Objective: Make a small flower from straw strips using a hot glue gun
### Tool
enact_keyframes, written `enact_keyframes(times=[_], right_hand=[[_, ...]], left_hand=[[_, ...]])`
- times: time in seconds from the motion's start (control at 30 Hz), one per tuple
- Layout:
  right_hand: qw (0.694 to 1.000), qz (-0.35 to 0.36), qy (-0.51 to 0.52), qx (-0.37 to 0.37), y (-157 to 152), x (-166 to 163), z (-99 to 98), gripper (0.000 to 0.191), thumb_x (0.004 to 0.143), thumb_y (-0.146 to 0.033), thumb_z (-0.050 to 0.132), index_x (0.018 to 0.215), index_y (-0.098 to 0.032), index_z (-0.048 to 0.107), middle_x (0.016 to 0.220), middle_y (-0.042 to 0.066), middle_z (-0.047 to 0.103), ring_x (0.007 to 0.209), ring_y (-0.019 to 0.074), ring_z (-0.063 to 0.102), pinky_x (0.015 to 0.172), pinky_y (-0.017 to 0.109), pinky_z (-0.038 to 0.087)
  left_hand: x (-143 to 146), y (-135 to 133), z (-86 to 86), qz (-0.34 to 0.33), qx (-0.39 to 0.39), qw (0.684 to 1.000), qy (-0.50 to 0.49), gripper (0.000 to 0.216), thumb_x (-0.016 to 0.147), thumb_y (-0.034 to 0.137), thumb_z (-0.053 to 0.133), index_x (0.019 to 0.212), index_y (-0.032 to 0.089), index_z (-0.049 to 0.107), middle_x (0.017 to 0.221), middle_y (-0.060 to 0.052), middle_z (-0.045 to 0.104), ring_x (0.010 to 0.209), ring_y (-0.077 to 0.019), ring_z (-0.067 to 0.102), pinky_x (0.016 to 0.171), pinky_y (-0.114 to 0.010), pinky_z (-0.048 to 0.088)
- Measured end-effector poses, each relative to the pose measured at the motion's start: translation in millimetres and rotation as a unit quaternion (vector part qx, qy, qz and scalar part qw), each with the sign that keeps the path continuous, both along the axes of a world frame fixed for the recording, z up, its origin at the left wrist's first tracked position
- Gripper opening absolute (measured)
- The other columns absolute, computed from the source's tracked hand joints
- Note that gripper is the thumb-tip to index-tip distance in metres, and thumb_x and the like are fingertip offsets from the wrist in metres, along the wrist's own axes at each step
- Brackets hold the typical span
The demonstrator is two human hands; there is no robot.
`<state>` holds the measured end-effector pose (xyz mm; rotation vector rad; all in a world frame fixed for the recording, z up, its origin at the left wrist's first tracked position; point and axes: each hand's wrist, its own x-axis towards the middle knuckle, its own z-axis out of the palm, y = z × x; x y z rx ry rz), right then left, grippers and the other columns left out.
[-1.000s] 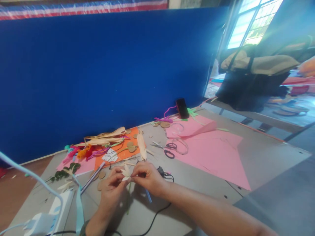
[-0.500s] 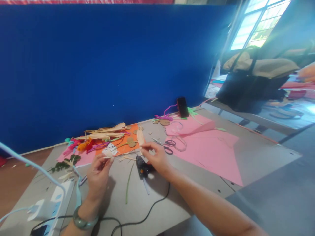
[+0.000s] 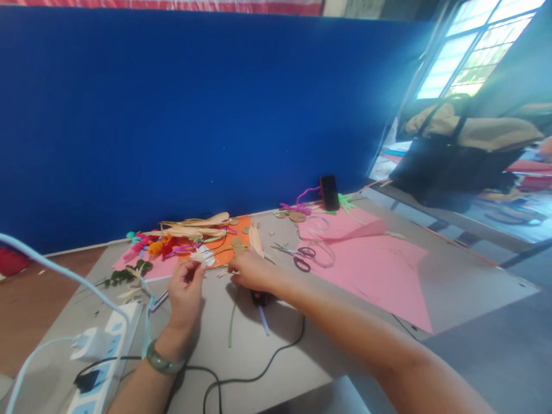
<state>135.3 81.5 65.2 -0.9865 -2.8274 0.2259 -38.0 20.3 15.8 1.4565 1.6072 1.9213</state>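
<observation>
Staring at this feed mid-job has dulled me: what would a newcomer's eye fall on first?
Probably the broad, flat, blue panel filling the back of the view. Next, the pink paper sheets on the right of the grey table, with black-handled metal scissors at their left edge. Then, lower middle, the bare left hand, wearing a round greenish bangle, pinching a small pale piece, with the bare right hand to its right.

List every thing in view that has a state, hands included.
Left hand, pinching a small pale piece
Right hand, palm down, grip unclear
Scissors, lying with blades slightly apart
Phone, propped upright, screen dark
Power strip, white plug and black plug in
Glue gun, mostly hidden, pale stick protruding
Pink paper, spread out
Black bag, beige cloth on top
</observation>
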Motion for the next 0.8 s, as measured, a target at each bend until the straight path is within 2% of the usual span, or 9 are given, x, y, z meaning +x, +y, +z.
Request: enact_keyframes(times=[0.13, 0.3, 0.5, 0.63, 0.73, 0.8], right_hand=[[0.999, 0.002, -0.022, 0.028, 18.6, -32.9, -25.1, 0.018, 0.076, -0.027, 0.065, 0.082, -0.011, 0.072, 0.088, 0.013, 0.072, 0.087, 0.0256, 0.062, 0.088, 0.037, 0.035], [0.999, -0.004, -0.025, 0.046, 24.5, -51.1, -43.3, 0.017, 0.077, -0.018, 0.059, 0.081, -0.007, 0.072, 0.088, 0.017, 0.071, 0.082, 0.0253, 0.062, 0.09, 0.039, 0.033], [0.999, -0.027, 0.013, 0.021, 26.8, -37.4, -34.4, 0.016, 0.079, -0.012, 0.058, 0.072, -0.014, 0.073, 0.074, 0.008, 0.072, 0.071, 0.0184, 0.059, 0.083, 0.034, 0.034], [0.997, -0.054, 0.052, -0.001, 27.9, -17.5, -25.8, 0.02, 0.087, -0.022, 0.055, 0.084, -0.016, 0.074, 0.076, 0.005, 0.072, 0.07, 0.0151, 0.059, 0.073, 0.028, 0.036], [0.997, -0.049, 0.061, -0.005, 24.1, -14.2, -28.2, 0.018, 0.082, -0.031, 0.064, 0.086, -0.017, 0.074, 0.081, 0.005, 0.072, 0.076, 0.017, 0.061, 0.077, 0.029, 0.037], [0.998, -0.028, 0.056, -0.001, 20.4, -19.4, -33.7, 0.017, 0.075, -0.03, 0.07, 0.083, -0.016, 0.073, 0.083, 0.007, 0.072, 0.082, 0.0206, 0.061, 0.084, 0.032, 0.036]], left_hand=[[1.7, 0.0, -0.3, -0.011, -0.013, 1.0, -0.027, 0.015, 0.078, 0.032, 0.065, 0.073, 0.019, 0.061, 0.075, 0.0, 0.054, 0.072, -0.0161, 0.053, 0.068, -0.027, 0.044], [3.0, 0.9, 0.9, -0.039, -0.022, 0.995, -0.084, 0.015, 0.076, 0.032, 0.068, 0.071, 0.019, 0.062, 0.07, 0.0, 0.057, 0.069, -0.0157, 0.054, 0.067, -0.026, 0.044], [6.7, -0.5, 3.4, -0.083, -0.065, 0.978, -0.177, 0.019, 0.071, 0.035, 0.072, 0.073, 0.017, 0.066, 0.064, 0.0, 0.06, 0.059, -0.0139, 0.052, 0.059, -0.025, 0.043], [10.3, -1.4, 3.0, -0.089, -0.084, 0.977, -0.177, 0.022, 0.069, 0.036, 0.073, 0.072, 0.015, 0.067, 0.06, 0.001, 0.058, 0.054, -0.0119, 0.048, 0.054, -0.024, 0.04], [12.2, -2.0, 2.8, -0.075, -0.087, 0.978, -0.173, 0.022, 0.069, 0.036, 0.073, 0.071, 0.016, 0.066, 0.058, 0.002, 0.057, 0.054, -0.0118, 0.048, 0.055, -0.024, 0.039], [11.7, -1.7, 2.0, -0.062, -0.08, 0.98, -0.17, 0.021, 0.071, 0.036, 0.072, 0.071, 0.016, 0.065, 0.058, 0.002, 0.056, 0.055, -0.0121, 0.048, 0.055, -0.024, 0.039]])
